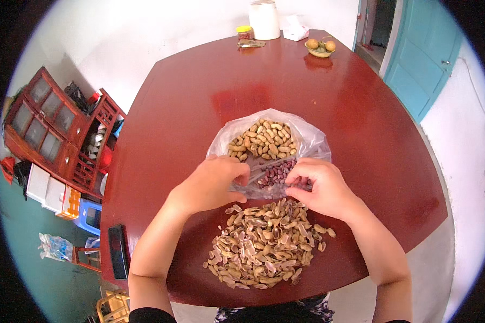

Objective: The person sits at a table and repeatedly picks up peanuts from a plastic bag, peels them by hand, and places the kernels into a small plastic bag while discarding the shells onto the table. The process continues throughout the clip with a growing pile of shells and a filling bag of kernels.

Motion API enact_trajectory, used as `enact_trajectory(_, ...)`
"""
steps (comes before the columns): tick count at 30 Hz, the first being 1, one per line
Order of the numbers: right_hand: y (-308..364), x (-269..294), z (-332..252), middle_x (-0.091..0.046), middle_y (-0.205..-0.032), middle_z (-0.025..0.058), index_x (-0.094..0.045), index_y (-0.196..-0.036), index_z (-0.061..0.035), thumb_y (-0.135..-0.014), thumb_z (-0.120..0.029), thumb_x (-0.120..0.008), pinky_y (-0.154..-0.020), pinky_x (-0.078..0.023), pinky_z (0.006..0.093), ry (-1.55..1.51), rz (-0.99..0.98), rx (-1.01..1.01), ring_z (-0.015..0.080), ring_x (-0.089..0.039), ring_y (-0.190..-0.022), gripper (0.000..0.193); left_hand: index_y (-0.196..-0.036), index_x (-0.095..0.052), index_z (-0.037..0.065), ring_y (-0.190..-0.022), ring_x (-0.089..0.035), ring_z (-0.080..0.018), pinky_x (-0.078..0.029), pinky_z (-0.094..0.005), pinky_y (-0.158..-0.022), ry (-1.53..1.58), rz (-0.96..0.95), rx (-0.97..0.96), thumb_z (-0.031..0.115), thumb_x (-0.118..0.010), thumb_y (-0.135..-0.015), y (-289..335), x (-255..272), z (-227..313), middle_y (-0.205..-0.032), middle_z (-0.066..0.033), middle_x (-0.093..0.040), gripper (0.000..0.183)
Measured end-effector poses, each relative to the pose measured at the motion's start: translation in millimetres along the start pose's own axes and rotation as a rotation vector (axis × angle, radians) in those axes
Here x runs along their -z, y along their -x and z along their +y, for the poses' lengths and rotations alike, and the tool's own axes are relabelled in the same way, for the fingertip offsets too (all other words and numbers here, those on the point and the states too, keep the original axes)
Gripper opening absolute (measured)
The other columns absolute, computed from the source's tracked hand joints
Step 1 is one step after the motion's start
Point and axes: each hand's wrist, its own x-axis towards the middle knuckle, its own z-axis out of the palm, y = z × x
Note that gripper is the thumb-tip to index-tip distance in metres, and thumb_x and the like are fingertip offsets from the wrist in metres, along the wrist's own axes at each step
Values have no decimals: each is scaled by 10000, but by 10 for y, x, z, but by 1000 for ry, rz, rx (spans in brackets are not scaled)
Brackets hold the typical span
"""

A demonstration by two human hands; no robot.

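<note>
A clear plastic bag (312, 137) lies spread on the table. Unshelled peanuts (272, 139) fill its far part, and dark red peanut kernels (275, 173) lie in its near part. My left hand (213, 180) is at the bag's near left edge, open, with a gap between thumb and curved fingers. At the near right edge is my right hand (320, 185), its fingers bent over the kernels and its thumb apart from them. I see nothing gripped in either hand. A heap of empty peanut shells (264, 245) lies on the table between my forearms.
The dark red table (183, 102) carries a dish of round fruit (320, 49), a tissue pack (295, 28), a white canister (264, 20) and a yellow-lidded jar (244, 32) at its far end. A black phone-like object (118, 251) rests at the left edge. A wooden cabinet (59, 126) stands left.
</note>
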Motion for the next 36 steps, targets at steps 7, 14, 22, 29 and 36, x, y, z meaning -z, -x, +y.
enact_trajectory(7, 8, 9, -18, -599, -857, 77, -634, -825, -61, -711, -105, -742, -745, -490, 398, 368, -9, 94, 279, -578, -871, 163, -882, -593, 45, -833, -623, -337, -481, -420, -733, 117, -102, 36, 117, -687, -786, -53, -175, -74, -820, -145, -645, 153)
enact_trajectory(14, 24, -1, 91, -604, -788, 110, -626, -724, -38, -722, -33, -653, -732, -486, 425, 375, -77, 151, 304, -578, -844, 28, -994, -587, 46, -789, -641, -353, -492, -414, -690, 222, 23, 217, 72, -623, -837, -102, -114, 72, -796, -188, -654, 164)
enact_trajectory(22, 28, -55, 140, -583, -762, 114, -551, -696, -26, -727, -42, -639, -737, -477, 429, 349, -45, 195, 321, -580, -788, 95, -1060, -587, 47, -876, -636, -360, -512, -426, -731, 64, 148, 298, 75, -631, -832, -78, -84, -40, -994, -180, -639, 234)
enact_trajectory(29, 31, -65, 56, -643, -791, 176, -636, -756, 16, -730, -14, -566, -721, -507, 451, 415, -67, 220, 352, -643, -797, 81, -1043, -602, 65, -900, -629, -377, -524, -454, -748, -286, 136, 394, 182, -677, -824, -79, -257, 116, -1038, -161, -626, 260)
enact_trajectory(36, 68, -82, 78, -650, -777, 175, -652, -772, 20, -719, 2, -567, -722, -511, 443, 417, -94, 205, 346, -648, -800, 102, -1191, -534, 77, -928, -611, -424, -509, -486, -776, -395, 31, 503, 224, -655, -851, -115, -294, 267, -1073, -227, -579, 390)
